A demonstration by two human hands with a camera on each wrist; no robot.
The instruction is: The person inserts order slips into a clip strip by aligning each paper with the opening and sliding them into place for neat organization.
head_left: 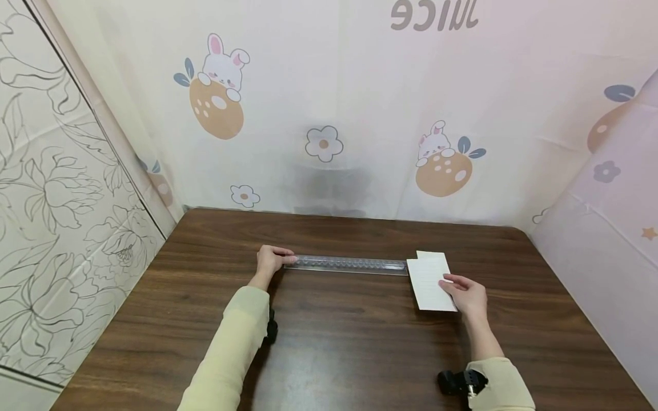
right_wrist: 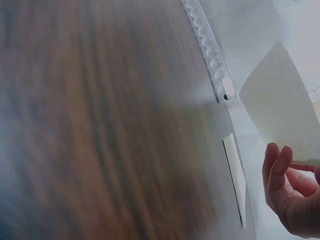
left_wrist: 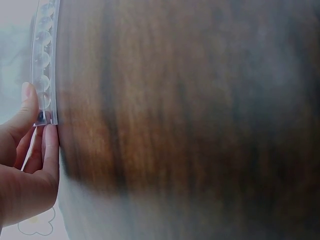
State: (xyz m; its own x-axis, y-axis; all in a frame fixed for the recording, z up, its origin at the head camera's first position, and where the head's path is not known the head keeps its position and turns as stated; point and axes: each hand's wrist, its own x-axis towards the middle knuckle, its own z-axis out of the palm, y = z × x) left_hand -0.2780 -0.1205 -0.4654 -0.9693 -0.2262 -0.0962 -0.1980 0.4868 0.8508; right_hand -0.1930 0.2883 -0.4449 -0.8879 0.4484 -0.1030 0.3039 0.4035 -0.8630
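Note:
A long clear plastic strip (head_left: 349,264) with a row of round bumps lies across the table. At its left end my left hand (head_left: 267,262) pinches it; the thumb and fingers (left_wrist: 50,147) close around that end in the left wrist view. My right hand (head_left: 468,297) holds a white paper card (head_left: 429,291) by its right edge, raised above the table. In the right wrist view the card (right_wrist: 282,105) is tilted. A second white paper piece (head_left: 432,256), partly hidden by the held card in the head view, lies flat near the strip's right end.
The dark wooden table (head_left: 349,342) reaches back to a wall covering (head_left: 360,103) printed with rabbits and flowers. A panel with line-drawn flowers (head_left: 61,188) stands at the left, and a pink covering (head_left: 617,228) hangs at the right.

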